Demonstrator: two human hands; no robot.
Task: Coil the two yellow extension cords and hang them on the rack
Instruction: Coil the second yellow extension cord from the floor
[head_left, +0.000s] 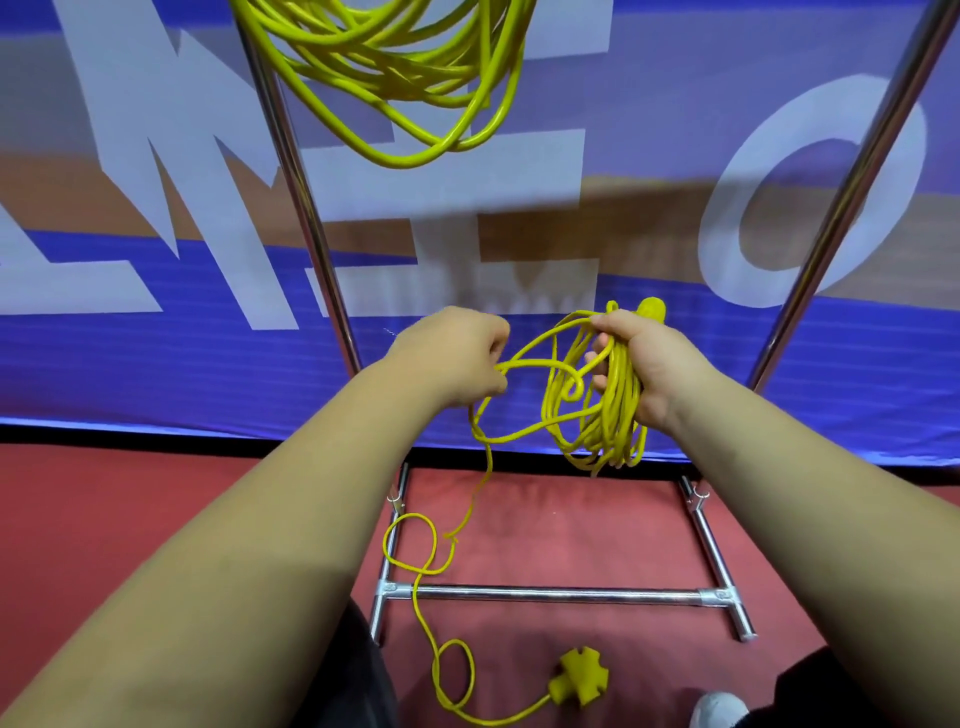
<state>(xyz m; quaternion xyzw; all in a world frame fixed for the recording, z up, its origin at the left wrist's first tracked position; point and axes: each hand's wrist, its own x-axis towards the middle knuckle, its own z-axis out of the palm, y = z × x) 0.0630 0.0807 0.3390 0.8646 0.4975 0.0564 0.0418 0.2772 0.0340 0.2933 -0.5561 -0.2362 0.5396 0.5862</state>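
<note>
One coiled yellow extension cord (395, 78) hangs at the top of the view, between the metal rack's uprights (306, 218). My right hand (641, 364) grips a bundle of loops of the second yellow cord (605, 415), with its plug end poking up behind the fingers. My left hand (457, 358) pinches the same cord's loose strand just left of the bundle. From there the strand drops to the red floor in loose loops and ends at a yellow multi-outlet socket (576, 680).
The rack's chrome base bar (556, 596) and feet lie on the red floor (130, 519) under my hands. A blue banner (156, 364) with large white letters stands right behind the rack. A white shoe tip (719, 709) shows at the bottom right.
</note>
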